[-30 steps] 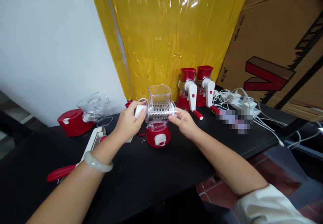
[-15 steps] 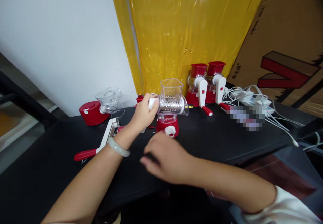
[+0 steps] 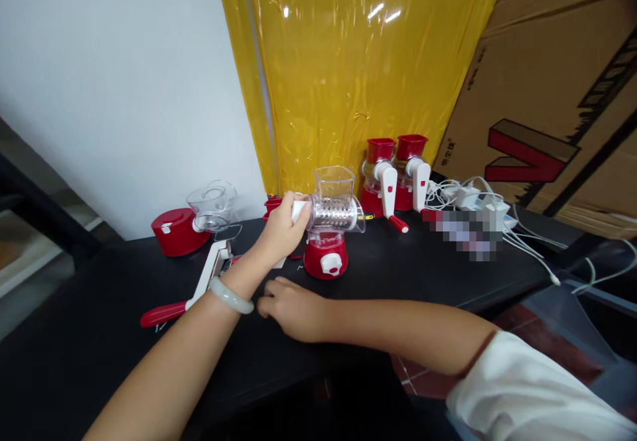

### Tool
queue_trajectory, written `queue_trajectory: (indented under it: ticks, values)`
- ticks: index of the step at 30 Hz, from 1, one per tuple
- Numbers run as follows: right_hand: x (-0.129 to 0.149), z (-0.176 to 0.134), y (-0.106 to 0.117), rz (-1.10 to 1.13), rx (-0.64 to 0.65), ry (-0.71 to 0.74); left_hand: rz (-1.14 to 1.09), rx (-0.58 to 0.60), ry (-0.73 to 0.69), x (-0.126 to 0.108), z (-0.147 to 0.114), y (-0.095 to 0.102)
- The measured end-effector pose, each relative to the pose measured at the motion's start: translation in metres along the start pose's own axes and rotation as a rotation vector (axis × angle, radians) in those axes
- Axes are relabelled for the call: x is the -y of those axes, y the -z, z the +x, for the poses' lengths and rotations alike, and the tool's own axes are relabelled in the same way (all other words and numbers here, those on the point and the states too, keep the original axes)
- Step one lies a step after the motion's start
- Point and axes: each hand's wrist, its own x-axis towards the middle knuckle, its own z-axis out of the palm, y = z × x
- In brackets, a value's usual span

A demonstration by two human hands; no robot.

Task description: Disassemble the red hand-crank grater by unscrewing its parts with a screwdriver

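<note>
A rotary grater [image 3: 326,255] stands upright on the black table, with a red base, a white knob in front and a clear hopper on top. Its metal grating drum [image 3: 334,213] lies crosswise inside the clear body. My left hand [image 3: 287,223] is closed around the white end piece at the grater's left side. My right hand [image 3: 293,308] is low over the table in front of the base, beside my left wrist; its fingers are loosely bent and slightly apart, and I see nothing in them. A white crank handle [image 3: 206,278] with a red grip lies to the left, partly behind my left forearm.
Another grater, its red base [image 3: 180,232] tipped over, lies at the left by the white panel. Two assembled red graters [image 3: 381,179] stand at the back right. White cables and plugs [image 3: 468,195] lie beyond them, before a large cardboard box [image 3: 532,96].
My right hand has moved left, away from the front of the grater's base, towards my left wrist. My left hand keeps its hold on the grater. The view has shifted slightly.
</note>
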Motion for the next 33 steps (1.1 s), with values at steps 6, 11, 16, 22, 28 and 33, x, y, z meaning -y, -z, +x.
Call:
queue_trajectory:
  ticks: [6, 11, 16, 22, 28, 33]
  values:
    - [-0.01, 0.013, 0.006, -0.313, 0.054, -0.114, 0.015, 0.065, -0.017, 0.0, 0.001, 0.006]
    - [-0.013, 0.014, 0.002, -0.406, 0.059, -0.087, 0.011, 0.086, 0.002, -0.003, 0.001, 0.008]
    - [-0.016, 0.0, 0.007, -0.504, 0.028, -0.1, 0.004, 0.118, 0.032, -0.005, 0.0, 0.011]
    - [-0.017, -0.064, 0.056, -0.313, -0.501, 0.017, 0.037, 0.104, 0.025, -0.007, -0.002, 0.011]
    - [-0.074, -0.096, 0.078, 0.278, -1.153, -0.634, 0.054, 0.056, 0.017, -0.008, -0.005, 0.007]
    - [-0.093, -0.081, 0.088, 0.901, -0.879, -0.618, 0.019, 0.006, 0.043, -0.006, -0.005, 0.003]
